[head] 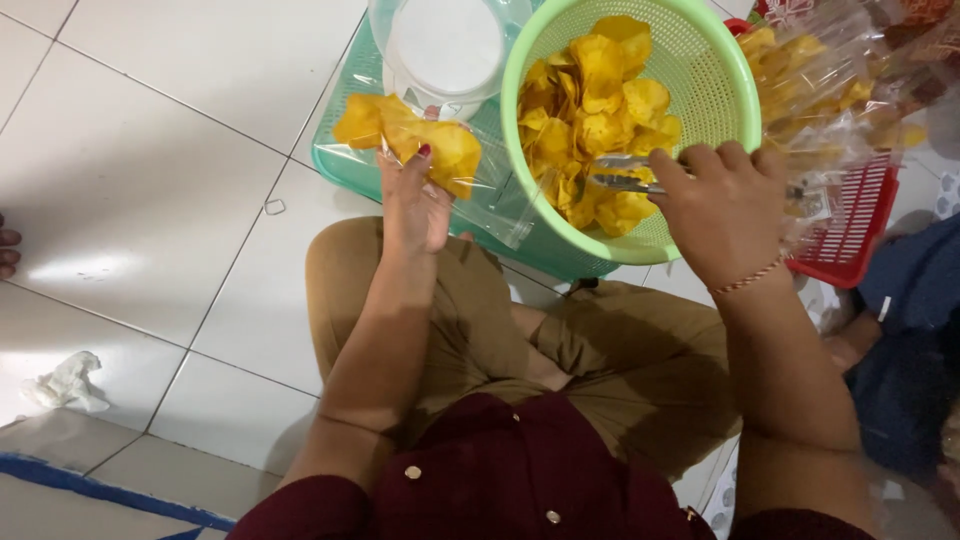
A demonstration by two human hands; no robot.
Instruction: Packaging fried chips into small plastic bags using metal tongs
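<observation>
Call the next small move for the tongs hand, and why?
Probably lift the tongs with a chip and carry it left to the clear bag. The right hand has them down among the chips in the green basket; the left hand holds the part-filled bag.

Two hands work here: the left hand (415,205) and the right hand (722,205). One pair of metal tongs (625,175) shows. There is one green mesh basket (700,60) of yellow chips, too many to count, one clear bag of chips (420,140), one teal tray (350,150), one red crate (855,225), one white scale (445,50), and one crumpled tissue (65,383) on the floor.
</observation>
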